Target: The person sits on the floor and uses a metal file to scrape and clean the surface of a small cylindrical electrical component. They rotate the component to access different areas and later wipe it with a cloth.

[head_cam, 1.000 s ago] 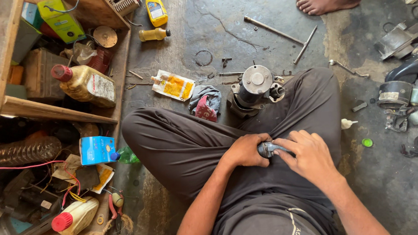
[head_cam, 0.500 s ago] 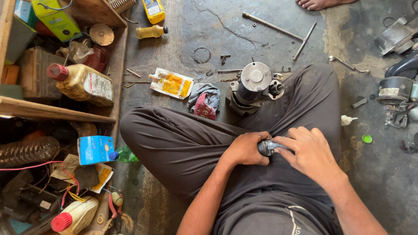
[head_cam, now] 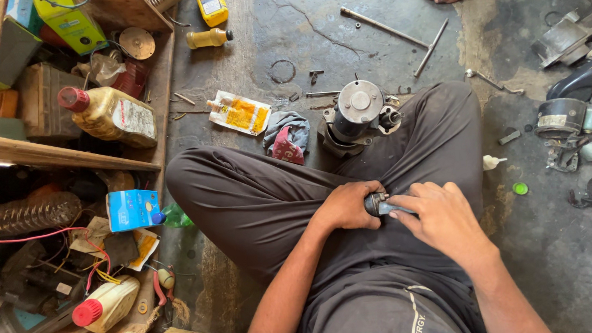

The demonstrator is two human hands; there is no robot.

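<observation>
Right now both my hands grip a small metal part (head_cam: 379, 203) over my lap: left hand (head_cam: 346, 207) wrapped around it, right hand (head_cam: 438, 217) pinching its end.

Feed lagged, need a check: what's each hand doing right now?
Left hand: closed around the small metal part in the lap.
Right hand: fingers pinched on the same part's other end.

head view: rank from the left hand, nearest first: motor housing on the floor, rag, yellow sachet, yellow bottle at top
From the left hand:
1. motor housing, just beyond the legs, straight ahead.
2. rag, on the floor, left of the motor.
3. yellow sachet, farther left.
4. yellow bottle, lying near the top edge.
</observation>
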